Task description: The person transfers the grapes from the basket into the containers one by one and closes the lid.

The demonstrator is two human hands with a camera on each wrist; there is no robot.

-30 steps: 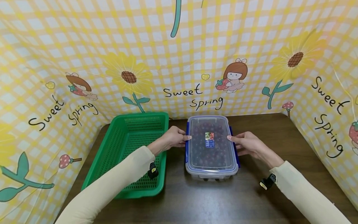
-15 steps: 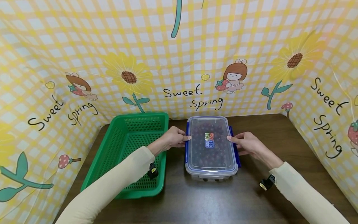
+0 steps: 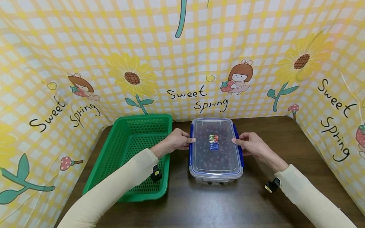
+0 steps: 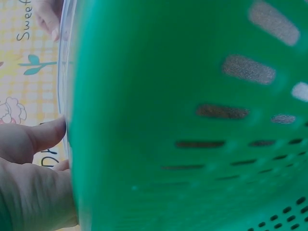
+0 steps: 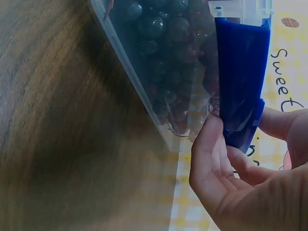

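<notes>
A clear food container (image 3: 214, 161) with a transparent lid and blue side latches stands on the table, holding dark red round fruit like grapes (image 5: 178, 29). My left hand (image 3: 178, 139) grips its left side, thumb on the lid's edge; the basket hides most of that grip in the left wrist view. On the other side, my right hand (image 3: 253, 145) pinches the right blue latch (image 5: 240, 77), thumb at the lid edge and fingers curled beneath. Left of the container sits a green plastic basket (image 3: 163, 186) with slotted walls, under my left forearm.
The dark wooden table (image 3: 196, 209) extends in front of the container and to its right. A yellow checked cloth (image 3: 182, 57) with printed flowers encloses the back and both sides.
The fingers of my right hand have shifted slightly, and the right latch has swung a little at the container's side. Left hand, container and basket hold their places.
</notes>
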